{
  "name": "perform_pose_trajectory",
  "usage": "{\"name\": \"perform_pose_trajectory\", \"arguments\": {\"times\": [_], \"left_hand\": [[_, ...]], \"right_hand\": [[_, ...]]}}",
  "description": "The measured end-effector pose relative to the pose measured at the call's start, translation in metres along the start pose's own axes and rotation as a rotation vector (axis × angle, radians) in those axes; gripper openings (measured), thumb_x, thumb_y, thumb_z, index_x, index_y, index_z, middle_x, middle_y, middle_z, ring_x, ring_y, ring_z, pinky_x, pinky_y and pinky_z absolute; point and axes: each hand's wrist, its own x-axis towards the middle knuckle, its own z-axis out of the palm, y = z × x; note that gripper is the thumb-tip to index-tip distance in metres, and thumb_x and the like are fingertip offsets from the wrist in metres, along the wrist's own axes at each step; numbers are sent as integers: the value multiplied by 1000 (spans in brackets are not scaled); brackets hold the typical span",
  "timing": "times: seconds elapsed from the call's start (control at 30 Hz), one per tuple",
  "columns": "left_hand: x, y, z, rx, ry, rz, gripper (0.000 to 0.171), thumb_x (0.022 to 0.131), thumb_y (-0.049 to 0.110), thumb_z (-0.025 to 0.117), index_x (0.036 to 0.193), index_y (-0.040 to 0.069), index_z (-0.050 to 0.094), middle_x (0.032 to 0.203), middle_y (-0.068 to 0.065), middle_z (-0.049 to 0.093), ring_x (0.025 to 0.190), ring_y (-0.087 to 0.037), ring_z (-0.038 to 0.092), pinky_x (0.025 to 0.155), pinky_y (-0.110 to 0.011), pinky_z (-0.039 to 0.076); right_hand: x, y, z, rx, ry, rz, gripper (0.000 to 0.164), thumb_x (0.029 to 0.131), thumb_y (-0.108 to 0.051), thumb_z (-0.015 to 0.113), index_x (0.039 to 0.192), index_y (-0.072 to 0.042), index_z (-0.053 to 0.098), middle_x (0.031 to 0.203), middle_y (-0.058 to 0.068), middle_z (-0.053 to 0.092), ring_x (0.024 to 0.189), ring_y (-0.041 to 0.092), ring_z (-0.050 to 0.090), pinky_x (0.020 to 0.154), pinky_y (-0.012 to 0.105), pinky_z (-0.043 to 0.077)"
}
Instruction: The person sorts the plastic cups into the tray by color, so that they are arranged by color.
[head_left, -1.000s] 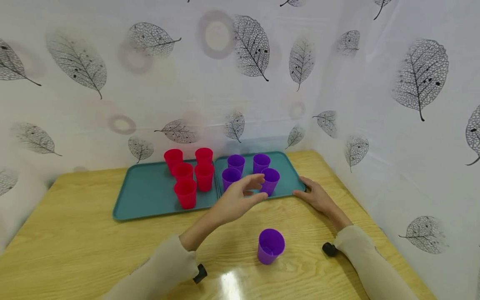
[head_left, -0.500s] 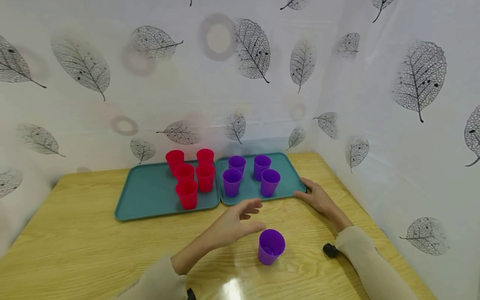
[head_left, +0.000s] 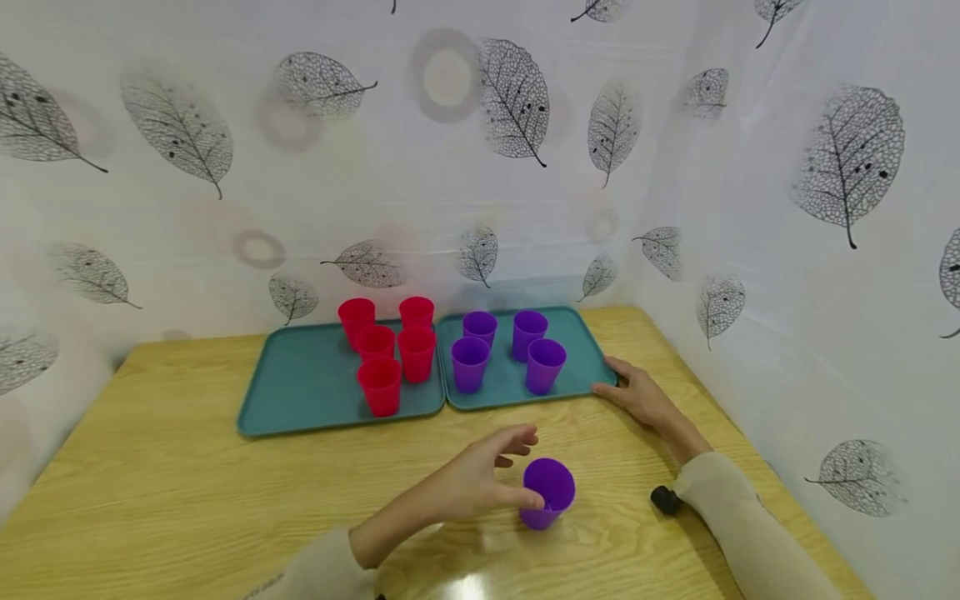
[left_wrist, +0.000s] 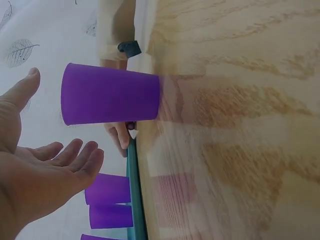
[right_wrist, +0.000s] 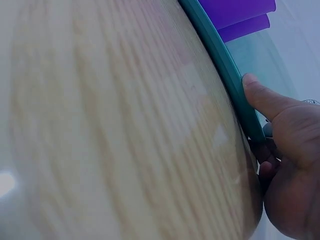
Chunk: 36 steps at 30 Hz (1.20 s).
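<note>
A lone purple cup (head_left: 553, 478) stands upright on the wooden table, in front of the trays. My left hand (head_left: 474, 483) is beside it on the left, thumb and fingers spread apart; from the head, the thumb overlaps the cup's near side. The left wrist view shows a gap between this hand (left_wrist: 45, 170) and the cup (left_wrist: 110, 95). At the near right corner of the right teal tray (head_left: 579, 367), my right hand (head_left: 643, 400) holds the edge. In the right wrist view its thumb (right_wrist: 265, 97) lies on the rim, other fingers curled below, partly hidden.
Several purple cups (head_left: 470, 367) stand upright on the right tray. Next to it, the left teal tray (head_left: 300, 383) bears several red cups (head_left: 381, 387) toward its right side. A white curtain (head_left: 555, 208) with leaf prints hangs behind and along the right of the table (head_left: 172, 467).
My left hand has come back from above the right tray's purple cups, down toward the lone cup on the table. My right hand stays at the tray corner.
</note>
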Motion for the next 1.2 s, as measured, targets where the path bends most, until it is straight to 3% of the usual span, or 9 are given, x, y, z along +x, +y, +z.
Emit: {"name": "perform_pose_trajectory", "arguments": {"times": [0.27,0.73,1.2], "left_hand": [[-1,-2,3,41,-18,1,84,88,19,85,156,-1,39,150,-14,52,135,-29,53,112,-41,46],[-4,-4,10,103,-22,37,84,83,18,89,152,-1,45,148,-15,54,129,-23,56,107,-34,49],[-2,-3,21,65,-10,-8,80,85,17,88,151,0,47,143,-8,57,126,-23,58,106,-35,52]], "right_hand": [[1,-8,-6,19,-28,45,84,97,-31,75,155,11,32,159,34,32,150,50,25,123,58,20],[7,-15,-9,-30,-59,80,85,95,-30,78,154,12,34,157,34,35,147,51,29,122,58,24],[8,-16,-11,-20,-67,79,84,95,-28,78,152,14,35,156,34,35,147,51,29,122,58,24]]}}
